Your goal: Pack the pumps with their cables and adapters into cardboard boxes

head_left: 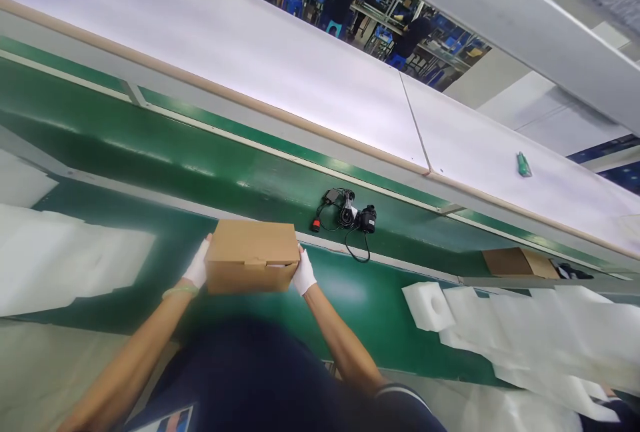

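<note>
From where I stand, in the head view, the cardboard box [253,240] is out over the near green surface [345,285], between two white-gloved hands. The left hand [199,265] cups one end, the right hand [304,273] the other; each grip is spread only as wide as the box's side, fingers laid along it. Whether its base touches down, I can't tell.

The front lid seam gapes slightly near the right, so even, gentle pressure from both palms seems wise, with the box level.

Beyond it runs a pale rail [170,204], close enough to catch a corner. The black pump [369,219] lies past that, its cable looping over the rail. Foam pieces [100,259] crowd the left, more foam blocks [525,325] the far right; bare green just right of the box gives the easiest room.
</note>
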`<state>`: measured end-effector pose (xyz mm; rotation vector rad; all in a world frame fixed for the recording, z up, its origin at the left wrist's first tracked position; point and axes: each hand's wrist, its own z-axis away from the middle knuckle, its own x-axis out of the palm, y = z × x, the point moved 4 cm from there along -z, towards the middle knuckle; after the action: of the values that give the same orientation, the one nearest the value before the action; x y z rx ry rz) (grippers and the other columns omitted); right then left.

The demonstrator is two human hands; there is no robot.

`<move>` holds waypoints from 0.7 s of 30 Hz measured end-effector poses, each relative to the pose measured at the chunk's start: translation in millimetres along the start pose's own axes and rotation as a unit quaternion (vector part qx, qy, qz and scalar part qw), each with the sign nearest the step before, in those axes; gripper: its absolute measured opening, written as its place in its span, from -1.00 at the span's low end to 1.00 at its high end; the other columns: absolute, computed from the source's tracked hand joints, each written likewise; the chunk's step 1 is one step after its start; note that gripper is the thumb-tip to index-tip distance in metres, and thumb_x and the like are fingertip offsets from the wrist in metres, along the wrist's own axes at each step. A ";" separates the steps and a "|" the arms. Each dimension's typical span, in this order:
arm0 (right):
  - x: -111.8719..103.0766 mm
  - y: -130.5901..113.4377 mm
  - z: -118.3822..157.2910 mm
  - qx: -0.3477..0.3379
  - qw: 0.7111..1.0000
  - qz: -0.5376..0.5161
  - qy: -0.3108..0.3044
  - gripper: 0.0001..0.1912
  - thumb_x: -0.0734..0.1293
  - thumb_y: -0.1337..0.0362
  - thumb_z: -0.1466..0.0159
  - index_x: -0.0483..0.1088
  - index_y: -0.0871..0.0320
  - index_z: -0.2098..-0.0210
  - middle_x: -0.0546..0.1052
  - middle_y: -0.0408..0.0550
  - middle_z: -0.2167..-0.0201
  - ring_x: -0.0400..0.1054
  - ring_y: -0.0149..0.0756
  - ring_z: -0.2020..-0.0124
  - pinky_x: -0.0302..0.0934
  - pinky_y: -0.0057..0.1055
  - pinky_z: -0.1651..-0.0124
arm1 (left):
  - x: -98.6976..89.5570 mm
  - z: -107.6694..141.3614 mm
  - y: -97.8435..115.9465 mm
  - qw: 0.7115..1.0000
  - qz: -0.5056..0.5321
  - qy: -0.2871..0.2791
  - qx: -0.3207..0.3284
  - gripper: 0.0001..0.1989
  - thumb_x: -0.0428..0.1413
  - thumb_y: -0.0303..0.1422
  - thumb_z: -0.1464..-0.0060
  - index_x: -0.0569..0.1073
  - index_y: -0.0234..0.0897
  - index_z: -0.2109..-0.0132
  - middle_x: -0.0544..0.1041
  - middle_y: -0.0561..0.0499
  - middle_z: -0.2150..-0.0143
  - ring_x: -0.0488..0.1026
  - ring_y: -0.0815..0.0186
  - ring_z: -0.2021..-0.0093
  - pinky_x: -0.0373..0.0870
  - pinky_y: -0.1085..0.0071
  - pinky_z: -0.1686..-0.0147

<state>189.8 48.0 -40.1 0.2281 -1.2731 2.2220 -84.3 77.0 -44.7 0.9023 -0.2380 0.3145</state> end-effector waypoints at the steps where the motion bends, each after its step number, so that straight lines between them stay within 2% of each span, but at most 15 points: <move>1: 2.8 -3.0 -0.7 -0.050 0.999 -0.001 -0.003 -0.49 0.22 -0.07 -0.23 0.32 0.05 -0.07 0.44 -0.10 -0.09 0.35 -0.27 -0.08 0.25 -0.30 -0.11 | -0.3 -1.8 7.0 1.000 0.006 -0.002 0.014 -0.30 -0.05 0.14 -0.08 0.31 -0.26 -0.19 0.52 -0.20 0.03 0.51 0.05 0.12 0.46 0.17 0.14; 4: 10.2 3.3 -2.0 -0.115 0.989 0.088 -0.019 -0.40 0.08 -0.13 -0.29 0.18 0.03 -0.20 0.30 -0.11 -0.22 0.22 -0.30 -0.19 0.17 -0.31 -0.19 | -3.1 -8.8 22.6 0.990 -0.113 0.024 0.087 -0.32 -0.21 0.12 -0.18 0.15 -0.18 -0.28 0.44 -0.15 -0.09 0.49 0.12 0.08 0.46 0.21 0.12; 7: 12.3 14.4 -2.2 -0.119 0.957 0.262 0.022 -0.34 -0.06 -0.10 -0.34 0.02 0.09 -0.31 0.26 -0.04 -0.24 0.18 -0.30 -0.23 0.11 -0.28 -0.23 | -8.4 -14.4 28.5 0.959 -0.244 0.052 0.138 -0.32 -0.29 0.12 -0.20 0.19 -0.24 -0.25 0.41 -0.18 -0.12 0.43 0.09 -0.02 0.41 0.17 0.05; 9: 13.5 13.0 0.4 -0.138 0.906 0.393 0.071 -0.32 0.00 -0.06 -0.33 -0.06 0.11 -0.35 0.26 0.03 -0.24 0.18 -0.22 -0.23 0.12 -0.21 -0.22 | -12.0 -15.7 31.7 0.944 -0.285 0.058 0.156 -0.33 -0.21 0.11 -0.18 0.21 -0.25 -0.24 0.37 -0.18 -0.16 0.34 0.02 -0.12 0.30 0.09 -0.07; 11: 22.3 4.5 4.9 -0.205 0.821 0.529 0.060 -0.18 0.22 -0.06 -0.22 -0.06 0.16 -0.35 0.17 0.12 -0.28 0.07 -0.08 -0.29 0.06 -0.12 -0.24 | -11.0 -16.0 38.5 0.924 -0.329 0.070 0.182 -0.33 -0.06 0.07 -0.13 0.23 -0.30 -0.22 0.29 -0.22 -0.22 0.20 -0.06 -0.22 0.11 0.01 -0.20; 13: 37.1 -2.3 10.2 -0.288 0.707 0.645 -0.024 0.02 0.43 -0.05 0.01 0.03 0.19 -0.32 0.01 0.16 -0.35 -0.16 0.06 -0.36 -0.13 -0.02 -0.32 | 1.1 -16.8 51.1 0.872 -0.407 0.096 0.255 -0.32 0.02 0.01 -0.08 0.24 -0.37 -0.21 0.23 -0.28 -0.26 0.08 -0.09 -0.28 -0.04 0.00 -0.26; 14: 43.4 -3.7 12.3 -0.317 0.654 0.684 -0.069 0.06 0.49 -0.03 0.10 0.09 0.19 -0.30 -0.04 0.16 -0.36 -0.26 0.11 -0.38 -0.23 0.01 -0.34 | 12.7 -18.0 57.7 0.830 -0.455 0.106 0.305 -0.33 0.02 -0.02 -0.08 0.25 -0.39 -0.21 0.21 -0.30 -0.27 0.05 -0.08 -0.30 -0.07 0.02 -0.27; 15: 47.8 -4.2 13.2 -0.332 0.613 0.710 -0.104 0.05 0.52 -0.02 0.13 0.14 0.18 -0.27 -0.04 0.16 -0.36 -0.30 0.13 -0.38 -0.31 0.04 -0.34 | 27.8 -20.4 63.0 0.780 -0.503 0.108 0.357 -0.35 0.00 -0.04 -0.10 0.25 -0.40 -0.20 0.20 -0.30 -0.27 0.02 -0.06 -0.31 -0.08 0.04 -0.27; 16: 50.4 -4.2 12.9 -0.339 0.586 0.725 -0.125 0.00 0.52 -0.01 0.10 0.18 0.17 -0.25 -0.02 0.17 -0.36 -0.30 0.13 -0.38 -0.35 0.05 -0.34 | 44.7 -24.3 66.1 0.728 -0.547 0.102 0.401 -0.37 -0.03 -0.05 -0.13 0.26 -0.40 -0.20 0.20 -0.29 -0.28 0.01 -0.05 -0.32 -0.07 0.04 -0.27; 17: 51.7 -3.8 11.6 -0.343 0.571 0.734 -0.133 -0.07 0.51 0.00 0.05 0.20 0.18 -0.23 0.01 0.18 -0.35 -0.27 0.12 -0.37 -0.36 0.06 -0.34 | 61.6 -30.2 66.5 0.686 -0.581 0.087 0.429 -0.40 -0.05 -0.06 -0.15 0.27 -0.39 -0.20 0.21 -0.28 -0.27 0.00 -0.05 -0.32 -0.08 0.03 -0.26; 18: 52.1 -2.9 9.6 -0.346 0.563 0.739 -0.134 -0.14 0.48 0.01 0.00 0.22 0.20 -0.22 0.04 0.20 -0.33 -0.23 0.12 -0.37 -0.35 0.06 -0.34 | 77.1 -37.5 64.8 0.658 -0.605 0.067 0.443 -0.42 -0.06 -0.08 -0.16 0.29 -0.38 -0.19 0.24 -0.27 -0.26 0.00 -0.06 -0.32 -0.10 0.01 -0.26; 19: 51.8 -1.2 7.3 -0.349 0.557 0.741 -0.133 -0.19 0.46 0.02 -0.05 0.23 0.22 -0.20 0.06 0.22 -0.32 -0.20 0.12 -0.36 -0.34 0.07 -0.33 | 89.9 -45.3 61.7 0.640 -0.624 0.050 0.446 -0.43 -0.07 -0.08 -0.16 0.32 -0.39 -0.17 0.29 -0.29 -0.23 0.04 -0.08 -0.30 -0.11 -0.01 -0.25; 21: 50.3 3.8 2.8 -0.356 0.551 0.743 -0.131 -0.28 0.41 0.03 -0.13 0.24 0.23 -0.18 0.09 0.23 -0.31 -0.17 0.11 -0.35 -0.32 0.08 -0.33 | 106.7 -58.9 54.0 0.623 -0.644 0.032 0.443 -0.45 -0.07 -0.08 -0.16 0.39 -0.41 -0.11 0.41 -0.33 -0.10 0.21 -0.10 -0.20 -0.08 -0.01 -0.22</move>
<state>145.8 63.5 -20.9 -1.4295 -3.1539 2.3297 -0.8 173.1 -5.2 1.7958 0.7451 -1.0078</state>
